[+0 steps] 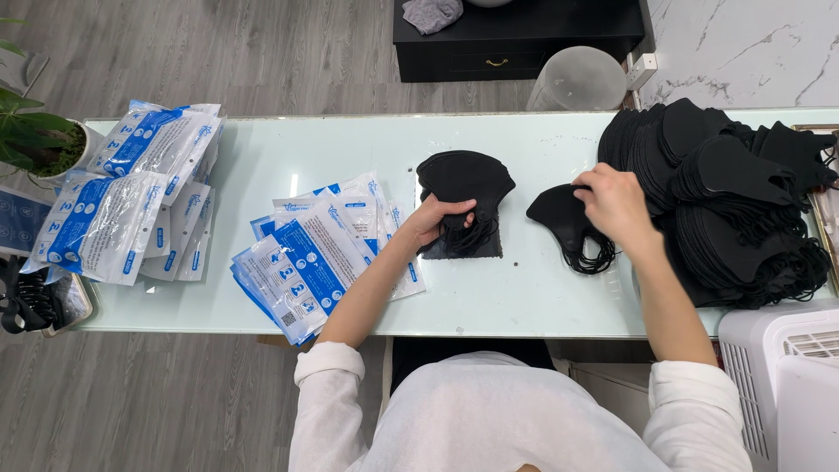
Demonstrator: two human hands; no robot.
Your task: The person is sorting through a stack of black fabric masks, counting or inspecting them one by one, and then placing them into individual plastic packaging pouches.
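2 hands busy in the head view: left hand (pixel 434 218) is clamped on a small stack of black masks (pixel 463 188) mid-bench, right hand (pixel 614 203) is pinching a single black mask (pixel 559 218) just beside the big heap of masks (pixel 725 201) on the right. Risky bit imo is the ear loops (pixel 590 258) dangling off that single one; they could snag on the heap and drag extras along. The stack looks loosely squared, so it might fan out if the grip slackens. Empty blue-and-white pouches (pixel 310 262) sit touching the left forearm, easy to nudge off the bench (pixel 524 297) edge.
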